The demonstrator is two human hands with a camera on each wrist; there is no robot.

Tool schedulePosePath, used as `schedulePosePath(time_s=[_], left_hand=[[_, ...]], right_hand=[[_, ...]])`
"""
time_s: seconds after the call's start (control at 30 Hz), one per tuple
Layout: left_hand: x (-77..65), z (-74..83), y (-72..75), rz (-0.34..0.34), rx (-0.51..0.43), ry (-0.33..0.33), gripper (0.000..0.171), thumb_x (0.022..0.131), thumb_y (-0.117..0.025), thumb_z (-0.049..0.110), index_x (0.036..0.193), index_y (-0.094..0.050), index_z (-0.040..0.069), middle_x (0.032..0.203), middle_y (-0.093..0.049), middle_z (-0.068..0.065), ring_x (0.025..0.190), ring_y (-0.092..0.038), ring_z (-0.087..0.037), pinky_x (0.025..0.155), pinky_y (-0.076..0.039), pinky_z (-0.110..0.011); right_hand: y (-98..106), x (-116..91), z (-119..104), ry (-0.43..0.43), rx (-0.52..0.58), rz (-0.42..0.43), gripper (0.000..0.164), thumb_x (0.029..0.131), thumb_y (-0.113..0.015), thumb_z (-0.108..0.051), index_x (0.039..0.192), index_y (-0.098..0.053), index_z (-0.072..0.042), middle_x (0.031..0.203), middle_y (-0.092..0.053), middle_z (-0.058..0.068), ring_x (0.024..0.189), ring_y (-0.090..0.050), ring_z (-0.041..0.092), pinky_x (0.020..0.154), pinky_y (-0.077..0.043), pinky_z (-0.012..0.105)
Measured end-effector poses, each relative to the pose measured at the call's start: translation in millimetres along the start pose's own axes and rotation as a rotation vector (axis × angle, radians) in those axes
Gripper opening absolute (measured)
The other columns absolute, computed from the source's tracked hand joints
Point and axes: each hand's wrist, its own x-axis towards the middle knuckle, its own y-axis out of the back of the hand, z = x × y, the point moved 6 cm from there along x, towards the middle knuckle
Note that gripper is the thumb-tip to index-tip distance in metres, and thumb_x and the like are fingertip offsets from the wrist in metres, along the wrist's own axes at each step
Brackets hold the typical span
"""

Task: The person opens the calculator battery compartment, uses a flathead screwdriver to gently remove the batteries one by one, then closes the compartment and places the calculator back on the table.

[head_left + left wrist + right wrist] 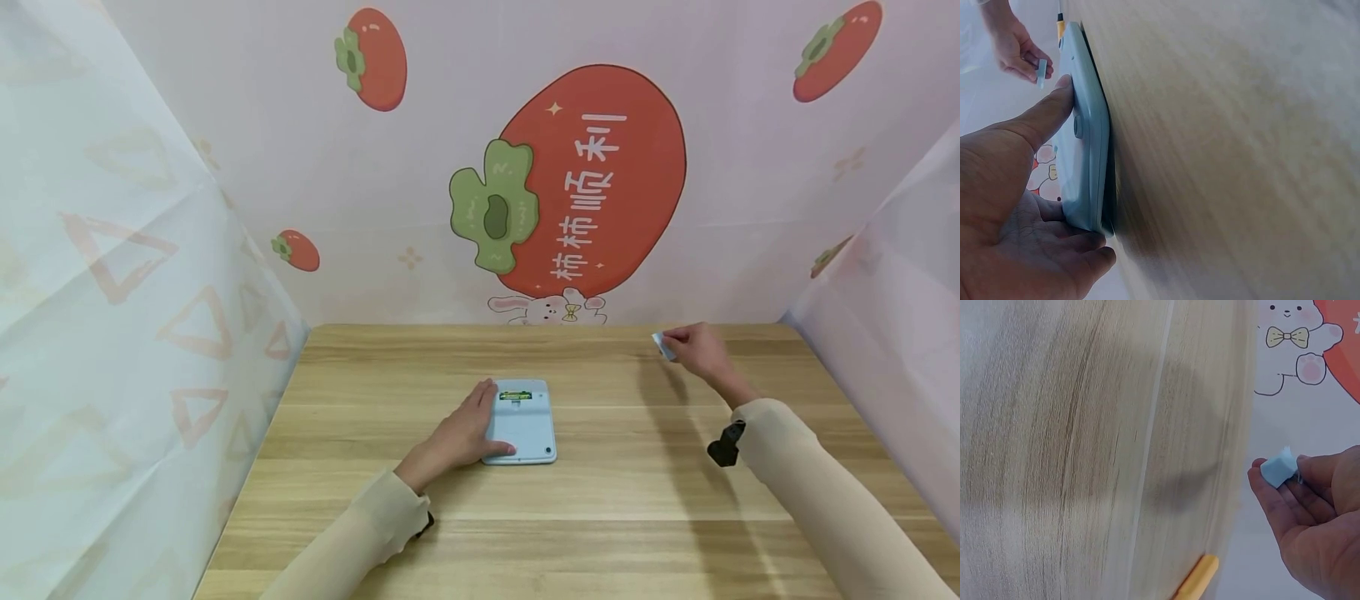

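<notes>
Left hand (pixel 459 433): lies with straight fingers on the pale blue device (pixel 525 423), thumb on its face.
Right hand (pixel 697 348): pinches a small blue cover (pixel 662 344) above the far right of the table.
Device: mid-table (pixel 600 517), flat, green strip at its far end.
</notes>
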Motion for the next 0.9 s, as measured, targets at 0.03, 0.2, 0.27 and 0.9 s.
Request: schedulePosePath(time_s=[0.03, 0.2, 0.27, 0.9], left_hand=[[-0.1, 0.0, 0.0, -0.001, 0.000, -0.001, 0.114, 0.090, -0.083, 0.051, 0.167, -0.018, -0.002, 0.175, -0.018, -0.020, 0.162, -0.022, -0.033, 0.128, -0.029, -0.048], [-0.4, -0.4, -0.4, 0.000, -0.002, -0.004, 0.114, 0.089, -0.083, 0.051, 0.167, -0.018, -0.002, 0.175, -0.019, -0.020, 0.161, -0.022, -0.034, 0.128, -0.029, -0.049], [-0.1, -0.6, -0.4, 0.004, 0.002, -0.005, 0.114, 0.089, -0.083, 0.051, 0.167, -0.018, -0.001, 0.175, -0.019, -0.020, 0.161, -0.023, -0.033, 0.128, -0.029, -0.049], [0.2, -1.2, -1.1, 0.000, -0.008, 0.001, 0.116, 0.089, -0.084, 0.051, 0.168, -0.017, -0.001, 0.175, -0.017, -0.020, 0.162, -0.020, -0.033, 0.128, -0.027, -0.049]], right_hand=[[1, 0, 1, -0.002, -0.004, 0.002, 0.031, 0.107, -0.059, -0.006, 0.122, -0.068, 0.020, 0.112, -0.070, 0.041, 0.084, -0.077, 0.038, 0.060, -0.059, 0.021], [1, 2, 5, -0.002, -0.044, 0.014, 0.031, 0.106, -0.061, -0.007, 0.121, -0.069, 0.018, 0.112, -0.070, 0.040, 0.081, -0.076, 0.037, 0.057, -0.057, 0.021], [1, 3, 6, 0.003, -0.072, 0.022, 0.031, 0.106, -0.061, -0.008, 0.120, -0.070, 0.018, 0.111, -0.071, 0.039, 0.078, -0.076, 0.036, 0.056, -0.056, 0.022], [-1, 11, 11, 0.041, -0.236, 0.061, 0.027, 0.101, -0.067, -0.010, 0.109, -0.076, 0.014, 0.107, -0.073, 0.034, 0.091, -0.074, 0.048, 0.077, -0.061, 0.056]])
